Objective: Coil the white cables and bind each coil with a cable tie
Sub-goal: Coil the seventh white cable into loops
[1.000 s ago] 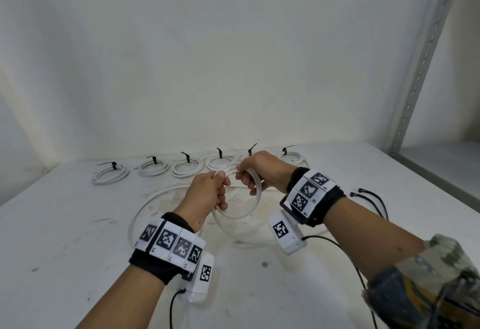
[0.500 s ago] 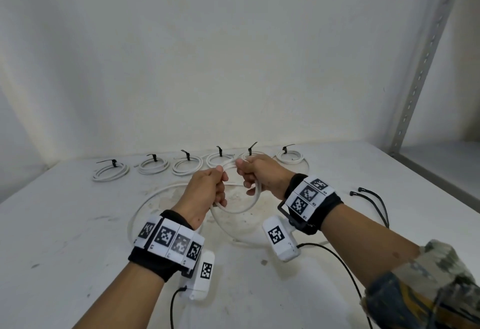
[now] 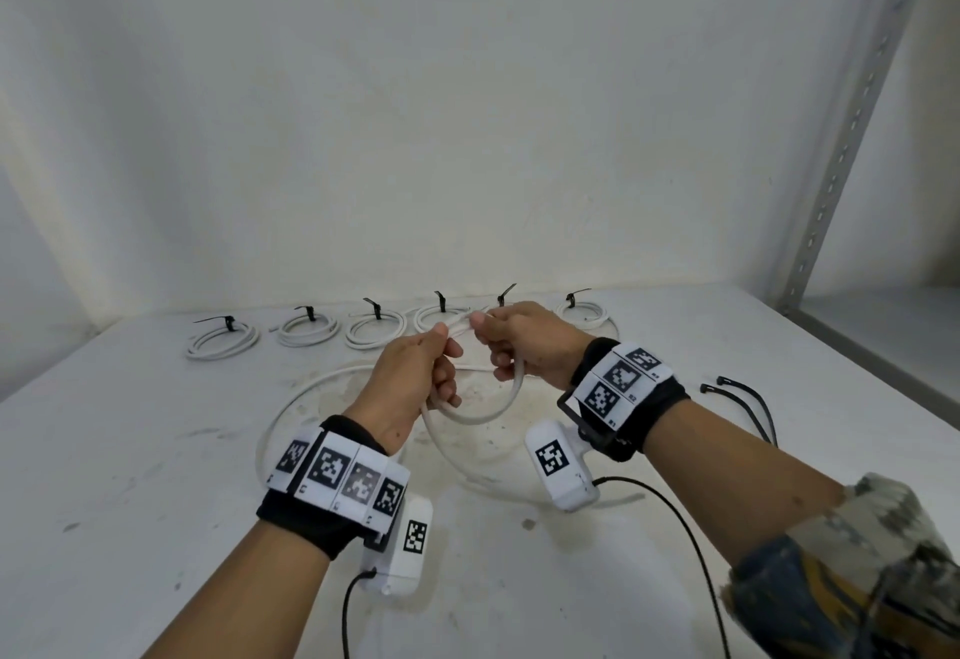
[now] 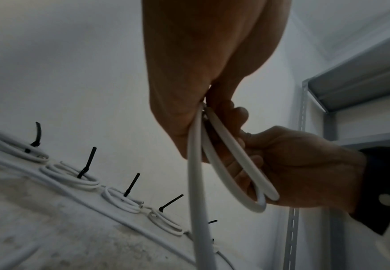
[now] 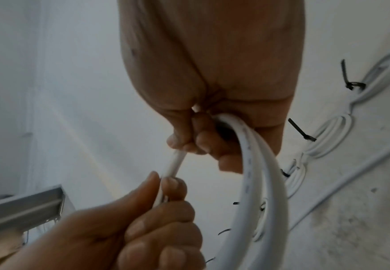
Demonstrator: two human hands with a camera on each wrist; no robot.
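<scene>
Both hands hold one white cable (image 3: pixel 488 411) above the middle of the white table (image 3: pixel 130 476). My left hand (image 3: pixel 415 372) grips the gathered loops in its curled fingers. My right hand (image 3: pixel 519 341) pinches the cable close beside it and has fingers curled through the hanging loop. In the left wrist view the loop (image 4: pixel 235 164) runs from my left hand (image 4: pixel 201 91) into my right hand (image 4: pixel 293 168). The right wrist view shows the cable (image 5: pixel 258 173) arching down from my right hand (image 5: pixel 201 142). The cable's loose length (image 3: pixel 291 409) trails in a wide curve on the table.
Several finished white coils (image 3: pixel 223 338) bound with black ties lie in a row along the back wall. Loose black cable ties (image 3: pixel 743 398) lie at the right. A grey metal shelf upright (image 3: pixel 841 149) stands at the far right.
Both hands have moved slightly away from me and drawn closer together, tightening the held loop. The cable's loose length on the table has shifted little.
</scene>
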